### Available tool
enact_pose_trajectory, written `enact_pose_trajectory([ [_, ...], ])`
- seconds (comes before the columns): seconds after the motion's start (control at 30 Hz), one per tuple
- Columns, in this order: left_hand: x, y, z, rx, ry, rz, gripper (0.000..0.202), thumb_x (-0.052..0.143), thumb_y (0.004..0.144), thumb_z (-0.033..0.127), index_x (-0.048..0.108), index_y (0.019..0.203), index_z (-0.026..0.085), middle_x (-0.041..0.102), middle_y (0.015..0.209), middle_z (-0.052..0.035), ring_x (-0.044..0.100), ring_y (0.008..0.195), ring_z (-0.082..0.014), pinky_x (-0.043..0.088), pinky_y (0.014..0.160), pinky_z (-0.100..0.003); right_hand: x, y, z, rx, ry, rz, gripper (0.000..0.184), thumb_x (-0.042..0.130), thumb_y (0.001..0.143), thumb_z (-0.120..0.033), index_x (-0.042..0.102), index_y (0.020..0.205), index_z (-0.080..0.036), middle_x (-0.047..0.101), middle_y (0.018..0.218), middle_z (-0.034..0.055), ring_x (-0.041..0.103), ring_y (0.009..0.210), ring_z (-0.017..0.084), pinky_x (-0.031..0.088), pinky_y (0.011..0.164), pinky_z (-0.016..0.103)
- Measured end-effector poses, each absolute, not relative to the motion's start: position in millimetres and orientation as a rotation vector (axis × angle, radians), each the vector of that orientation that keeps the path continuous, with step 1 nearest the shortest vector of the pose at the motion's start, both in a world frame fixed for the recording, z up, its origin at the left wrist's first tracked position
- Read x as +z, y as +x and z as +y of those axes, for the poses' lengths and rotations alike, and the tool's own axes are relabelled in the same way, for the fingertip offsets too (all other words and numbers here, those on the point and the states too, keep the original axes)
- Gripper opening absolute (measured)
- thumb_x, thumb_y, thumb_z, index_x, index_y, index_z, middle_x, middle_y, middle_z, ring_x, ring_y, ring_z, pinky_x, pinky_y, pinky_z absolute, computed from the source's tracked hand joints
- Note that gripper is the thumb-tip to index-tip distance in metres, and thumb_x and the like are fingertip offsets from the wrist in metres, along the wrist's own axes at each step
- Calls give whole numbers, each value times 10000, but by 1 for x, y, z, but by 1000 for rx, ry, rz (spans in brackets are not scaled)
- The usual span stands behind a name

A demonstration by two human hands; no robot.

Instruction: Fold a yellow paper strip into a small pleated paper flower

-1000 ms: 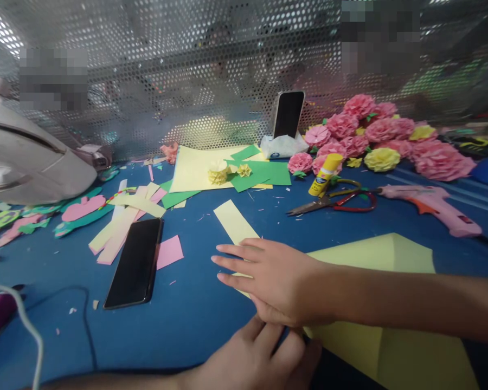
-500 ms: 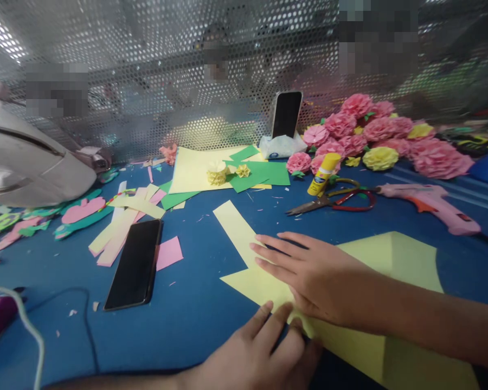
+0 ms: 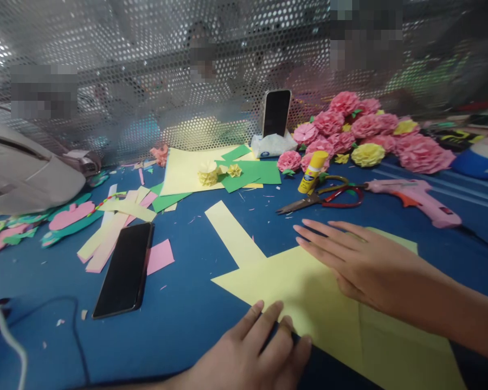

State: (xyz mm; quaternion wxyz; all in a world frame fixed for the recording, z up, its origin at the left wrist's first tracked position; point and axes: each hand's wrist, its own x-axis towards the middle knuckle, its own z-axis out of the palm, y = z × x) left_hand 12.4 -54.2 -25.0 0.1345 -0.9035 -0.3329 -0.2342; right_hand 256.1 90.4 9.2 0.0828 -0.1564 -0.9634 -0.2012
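A large sheet of yellow paper (image 3: 284, 276) lies on the blue table in front of me, with a crease across its right part. My left hand (image 3: 264, 346) rests at the sheet's near edge, fingers apart and fingertips touching the paper. Over the far right part of the sheet, my right hand (image 3: 358, 265) lies flat with its fingers stretched out to the left. Just beyond the sheet's left corner is a pale yellow paper strip (image 3: 231, 230), its lower end meeting the sheet's edge.
Left of the sheet lie a dark phone (image 3: 126, 271) and crossed paper strips (image 3: 114, 222). Behind are scissors (image 3: 301, 203), a glue stick (image 3: 313, 170), a pink glue gun (image 3: 418, 197) and pink paper flowers (image 3: 366, 124). A second phone (image 3: 276, 114) stands against the perforated metal panel (image 3: 146, 103).
My right hand has slid rightward over the yellow sheet, uncovering its middle and the strip's lower end. My left hand stays at the near edge. The view has shifted slightly.
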Motion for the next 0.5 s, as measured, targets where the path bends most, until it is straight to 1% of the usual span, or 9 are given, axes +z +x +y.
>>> enact_pose_trajectory([
  [0.13,-24,12,-54,-672,-2614,-961,327,396,1010,259,669,1176,189,709,1068,-32,655,1092,-249,579,893,-371,8,282,96,-603,-561,-2883,516,408,861,-169,492,1368,-125,519,1434,120,485,1301,280,418,954,458],
  [0.23,-24,11,-53,-639,-2628,-935,352,365,1017,248,668,1184,183,715,1072,-37,656,1097,-259,580,888,-377,7,299,101,-606,-612,-2878,509,403,878,-210,489,1377,-154,520,1435,105,495,1291,291,430,924,467],
  [0.33,-23,11,-54,-622,-2631,-921,371,341,1020,235,666,1192,183,720,1072,-38,658,1095,-258,579,885,-370,9,312,105,-652,-693,-2880,476,370,892,-217,544,1332,-166,530,1426,106,505,1280,311,430,899,492],
  [0.5,-22,12,-55,-612,-2630,-953,362,350,1013,235,659,1194,186,729,1056,-32,647,1109,-262,572,891,-372,13,326,108,-838,-812,-2849,486,307,913,-248,647,1241,-132,565,1387,121,514,1266,328,437,892,494],
])
